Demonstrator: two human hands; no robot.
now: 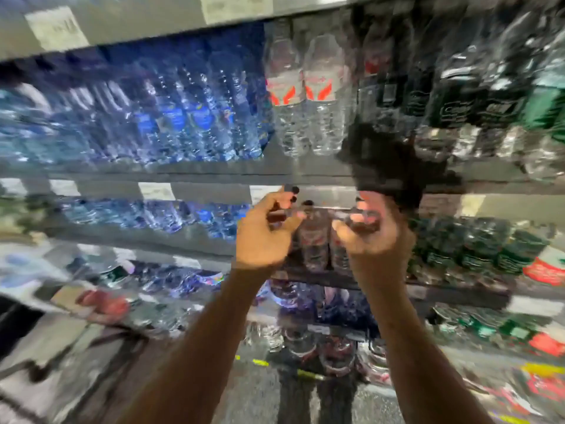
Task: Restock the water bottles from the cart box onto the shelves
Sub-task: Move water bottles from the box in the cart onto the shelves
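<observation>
1. the view was heavily blurred; fine detail was unreliable throughout.
2. both arms were raised toward the middle shelf (321,191), with the hands side by side just below its front edge.
3. the left hand (266,231) had its fingers curled round the neck or cap end of a dark-capped bottle (313,237); the fingertips (290,194) reached up to the shelf lip. whether that bottle was the one in the grip or one standing behind it could not be told for certain.
4. the right hand (371,234) was likewise curled, pinching what appeared to be a second bottle top (357,221); the object itself was smeared by motion.
5. the bottles at the hands stood upright, long axis vertical, hanging down from the grips and lying directly ahead of the hands, toward the shelf bay between the blue-labelled bottles (189,123) and the green-labelled bottles (477,249).
6. two clear bottles with red labels (305,93) stood on the shelf above, well apart from the hands.
7. judgement: neither hand was clearly nearer; the next move appeared to call for pushing both bottles forward and setting them down upright in the bay.
8. the cart box was not in view.
</observation>
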